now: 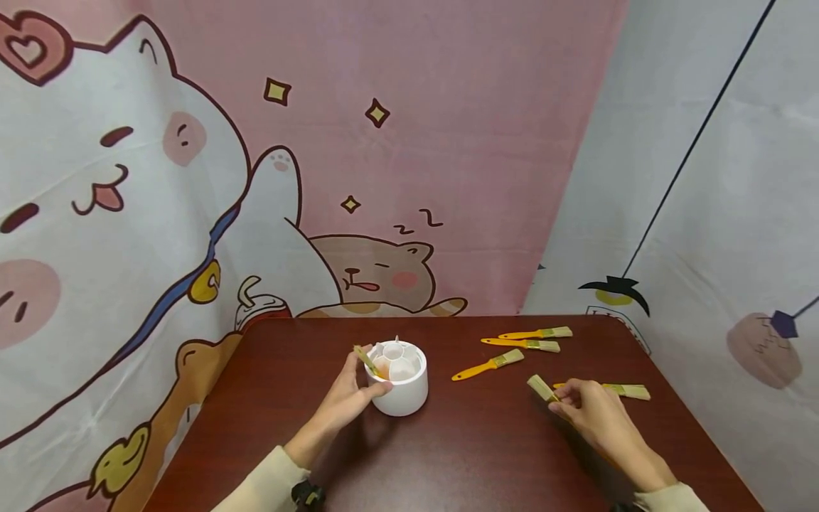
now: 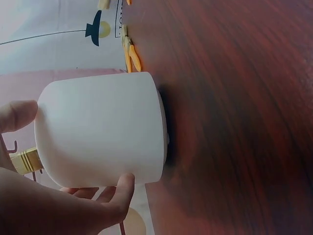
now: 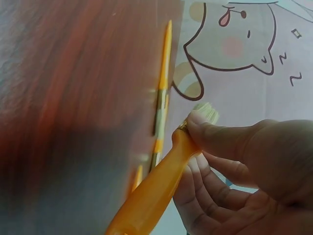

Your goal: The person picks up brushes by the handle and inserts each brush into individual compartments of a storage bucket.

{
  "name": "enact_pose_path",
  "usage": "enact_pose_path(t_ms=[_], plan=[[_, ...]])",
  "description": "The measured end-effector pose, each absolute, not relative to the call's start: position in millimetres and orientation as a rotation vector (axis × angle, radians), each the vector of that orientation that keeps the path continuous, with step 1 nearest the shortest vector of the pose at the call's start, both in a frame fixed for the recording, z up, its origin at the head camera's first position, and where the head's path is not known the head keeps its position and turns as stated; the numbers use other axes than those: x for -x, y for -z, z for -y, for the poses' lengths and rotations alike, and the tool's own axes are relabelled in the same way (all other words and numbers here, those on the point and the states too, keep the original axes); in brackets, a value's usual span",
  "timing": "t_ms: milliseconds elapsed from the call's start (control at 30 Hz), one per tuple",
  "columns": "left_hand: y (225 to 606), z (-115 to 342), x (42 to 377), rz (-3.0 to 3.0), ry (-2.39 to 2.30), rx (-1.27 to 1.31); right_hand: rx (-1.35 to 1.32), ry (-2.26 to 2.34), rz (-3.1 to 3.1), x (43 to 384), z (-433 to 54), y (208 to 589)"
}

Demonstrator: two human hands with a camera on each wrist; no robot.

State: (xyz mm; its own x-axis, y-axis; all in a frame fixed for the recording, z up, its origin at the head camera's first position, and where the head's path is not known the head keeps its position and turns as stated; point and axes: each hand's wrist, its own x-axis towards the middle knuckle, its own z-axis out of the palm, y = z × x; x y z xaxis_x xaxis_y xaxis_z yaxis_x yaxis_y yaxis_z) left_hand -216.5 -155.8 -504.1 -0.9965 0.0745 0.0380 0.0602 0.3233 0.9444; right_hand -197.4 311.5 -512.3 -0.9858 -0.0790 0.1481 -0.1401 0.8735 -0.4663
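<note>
My left hand (image 1: 347, 400) grips the near left side of a white round brush holder (image 1: 403, 398), which stands on the table and has several compartments inside. In the left wrist view, thumb and fingers lie around its smooth wall. One paintbrush (image 1: 367, 360) leans in the holder's left compartment, bristles up. My right hand (image 1: 598, 416) pinches another paintbrush (image 3: 159, 186) near its ferrule. That brush has pale bristles and an orange-yellow handle, tilted over the table with the bristles up and to the left. A similar paintbrush (image 1: 630, 391) lies just behind the right hand, partly hidden by it.
On the dark red-brown table (image 1: 448, 455), a paintbrush (image 1: 489, 365) lies right of the holder. Two more, a nearer paintbrush (image 1: 521, 344) and a farther paintbrush (image 1: 534, 333), lie close together toward the back edge. A cartoon-printed cloth (image 1: 486, 178) hangs behind.
</note>
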Motion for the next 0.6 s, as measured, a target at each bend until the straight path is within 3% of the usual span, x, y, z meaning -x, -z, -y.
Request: enact_pose_path(t_ms=[600], plan=[[503.1, 152.1, 214.6, -2.648, -1.792, -0.168, -0.245, -0.816, 2.8, 196.9, -264.9, 490.3]])
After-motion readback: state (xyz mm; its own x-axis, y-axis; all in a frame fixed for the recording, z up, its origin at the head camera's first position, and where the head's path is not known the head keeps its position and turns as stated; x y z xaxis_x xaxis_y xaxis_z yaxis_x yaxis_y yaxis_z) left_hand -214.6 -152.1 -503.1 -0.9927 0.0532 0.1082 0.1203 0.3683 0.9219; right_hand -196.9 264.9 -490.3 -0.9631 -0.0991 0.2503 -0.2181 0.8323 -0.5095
